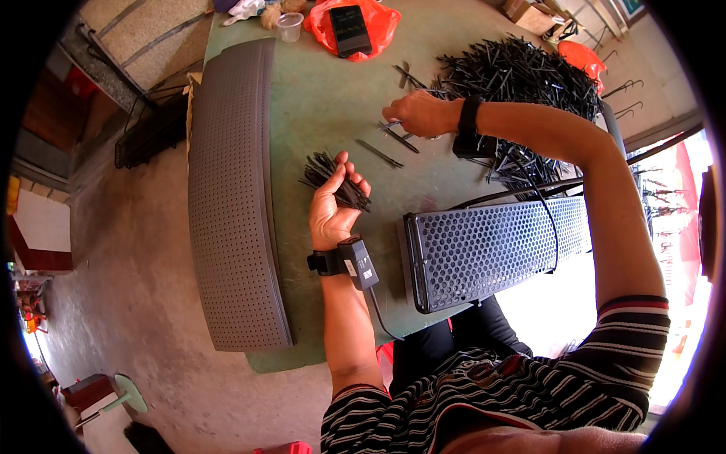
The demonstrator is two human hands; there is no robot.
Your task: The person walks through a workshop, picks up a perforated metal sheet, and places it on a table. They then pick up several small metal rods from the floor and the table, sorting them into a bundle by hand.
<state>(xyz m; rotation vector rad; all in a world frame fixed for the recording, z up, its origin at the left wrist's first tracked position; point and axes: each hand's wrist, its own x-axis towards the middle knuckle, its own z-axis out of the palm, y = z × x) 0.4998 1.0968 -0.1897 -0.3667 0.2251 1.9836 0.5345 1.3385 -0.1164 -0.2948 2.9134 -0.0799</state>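
On a green table above a concrete floor, the left hand clasps a bundle of black pins; the right hand pinches loose pins.

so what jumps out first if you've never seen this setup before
The big heap of thin black rods at the far right of the green table catches the eye first. Next, the left hand gripping a bundle of rods mid-table, while the right hand picks at loose ones beside the heap.
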